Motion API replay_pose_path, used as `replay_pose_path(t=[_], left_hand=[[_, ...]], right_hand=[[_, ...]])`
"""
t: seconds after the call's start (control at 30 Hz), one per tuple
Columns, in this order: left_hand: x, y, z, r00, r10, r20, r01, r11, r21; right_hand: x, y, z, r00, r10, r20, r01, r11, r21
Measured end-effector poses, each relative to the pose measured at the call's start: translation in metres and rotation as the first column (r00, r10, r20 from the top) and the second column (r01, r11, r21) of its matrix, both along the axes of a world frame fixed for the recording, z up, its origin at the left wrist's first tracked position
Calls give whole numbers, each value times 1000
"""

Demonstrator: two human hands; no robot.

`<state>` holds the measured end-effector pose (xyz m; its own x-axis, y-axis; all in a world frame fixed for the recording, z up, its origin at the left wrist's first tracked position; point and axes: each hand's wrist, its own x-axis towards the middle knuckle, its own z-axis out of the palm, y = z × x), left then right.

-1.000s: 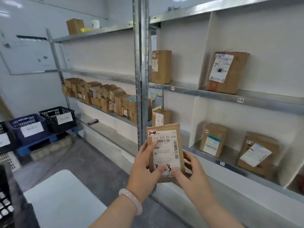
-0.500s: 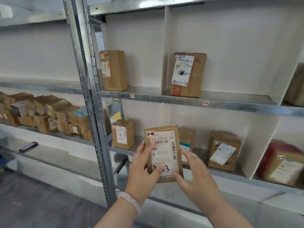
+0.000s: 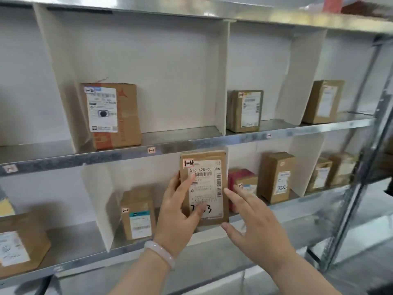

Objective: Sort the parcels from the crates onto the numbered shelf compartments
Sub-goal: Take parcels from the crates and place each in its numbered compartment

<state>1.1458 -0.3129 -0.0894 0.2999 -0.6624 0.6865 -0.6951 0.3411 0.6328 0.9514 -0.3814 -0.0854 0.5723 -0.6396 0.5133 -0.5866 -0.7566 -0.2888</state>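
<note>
A flat brown parcel (image 3: 204, 188) with a white shipping label and a red-edged tag reading 1-4 is held upright in front of the metal shelf (image 3: 106, 156). My left hand (image 3: 178, 211), with a pale bracelet at the wrist, grips its left side and lower front, thumb on the label. My right hand (image 3: 255, 222) hovers at the parcel's right edge and bottom corner with fingers spread; it does not clasp the parcel. White dividers split the shelf into compartments, and small number tags such as 1-2 (image 3: 151, 150) sit on the rail.
Upper compartments hold a large labelled box (image 3: 114, 116), a smaller box (image 3: 244, 110) and another (image 3: 323, 101). Lower ones hold a box (image 3: 138, 216), a red parcel (image 3: 242, 179), a tall box (image 3: 276, 175) and more to the right. A steel upright (image 3: 361, 188) stands at right.
The view has swung right and closer to the shelf; the crates and floor are out of sight. The parcel is raised toward the rail, and my right hand has loosened off it.
</note>
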Motion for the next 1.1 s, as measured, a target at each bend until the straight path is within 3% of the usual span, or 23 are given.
replay_pose_path(t=[0.6, 0.9, 1.1], left_hand=[[-288, -261, 50, 956, -294, -17, 289, 947, -143], [-363, -365, 65, 920, -392, -15, 388, 915, -107], [-390, -442, 71, 926, -373, 64, 378, 919, -112]], right_hand=[[-297, -193, 52, 960, -278, 34, 280, 953, -117], [-364, -276, 47, 940, -341, 24, 341, 932, -124], [-388, -342, 57, 903, -428, 22, 424, 884, -195]])
